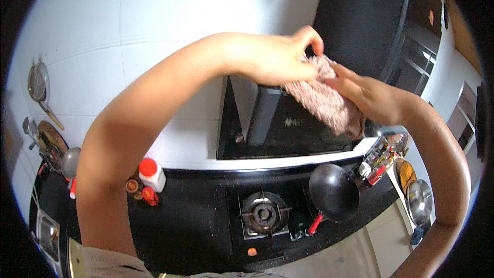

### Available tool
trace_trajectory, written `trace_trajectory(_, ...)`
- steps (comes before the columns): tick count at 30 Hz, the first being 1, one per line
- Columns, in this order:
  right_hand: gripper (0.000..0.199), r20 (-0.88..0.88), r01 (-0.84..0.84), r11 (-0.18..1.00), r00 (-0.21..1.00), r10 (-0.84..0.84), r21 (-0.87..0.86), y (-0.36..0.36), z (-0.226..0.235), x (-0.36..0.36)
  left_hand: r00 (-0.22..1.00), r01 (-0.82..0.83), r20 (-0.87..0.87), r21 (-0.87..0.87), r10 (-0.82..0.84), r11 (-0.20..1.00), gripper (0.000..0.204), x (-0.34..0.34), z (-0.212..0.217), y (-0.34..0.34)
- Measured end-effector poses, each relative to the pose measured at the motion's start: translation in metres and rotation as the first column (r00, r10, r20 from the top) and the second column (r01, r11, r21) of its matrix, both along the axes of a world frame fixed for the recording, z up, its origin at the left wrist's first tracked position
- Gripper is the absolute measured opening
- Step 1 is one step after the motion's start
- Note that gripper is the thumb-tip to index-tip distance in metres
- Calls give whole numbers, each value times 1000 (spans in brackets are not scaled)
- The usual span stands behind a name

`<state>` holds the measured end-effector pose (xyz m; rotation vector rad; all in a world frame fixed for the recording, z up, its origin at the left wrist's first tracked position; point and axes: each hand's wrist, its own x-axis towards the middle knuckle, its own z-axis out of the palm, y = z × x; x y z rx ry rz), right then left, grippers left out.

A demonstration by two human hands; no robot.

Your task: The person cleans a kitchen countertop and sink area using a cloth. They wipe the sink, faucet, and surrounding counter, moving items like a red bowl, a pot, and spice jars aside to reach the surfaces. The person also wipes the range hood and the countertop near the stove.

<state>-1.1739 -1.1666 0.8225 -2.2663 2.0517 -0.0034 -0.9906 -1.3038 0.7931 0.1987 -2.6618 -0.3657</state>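
Note:
A fluffy pinkish-beige cloth (pixel 327 104) is bunched between my two raised hands, in front of the dark range hood (pixel 355 15). My left hand (pixel 290 61) grips its upper end, with the thumb and a finger curled at the top edge. From the other side my right hand (pixel 368 92) is closed on the cloth, its fingers close to those of the left. The rest of the cloth hangs down to the right, below the hands. Folds of it hide some of my fingertips.
Below lies a black counter (pixel 195 216) with a gas burner (pixel 264 213) and a red-handled wok (pixel 334 193). A red-lidded white jar (pixel 152 176) stands at left beside small jars. Bottles (pixel 378 167) and a metal bowl (pixel 419 201) are at right; a strainer (pixel 38 82) hangs on the wall.

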Motion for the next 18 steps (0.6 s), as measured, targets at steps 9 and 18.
trace_trajectory(9, 56, -56, 120, 984, 992, -114, 132, -160, 8, -45, 943, -127, 290, -135, 162, 983, 58, -69, 7, -140)
trace_trajectory(18, 72, 89, 240, 971, 967, -239, 1, -264, -14, -57, 875, -380, 200, -281, 441, 881, 55, -76, -7, -212)
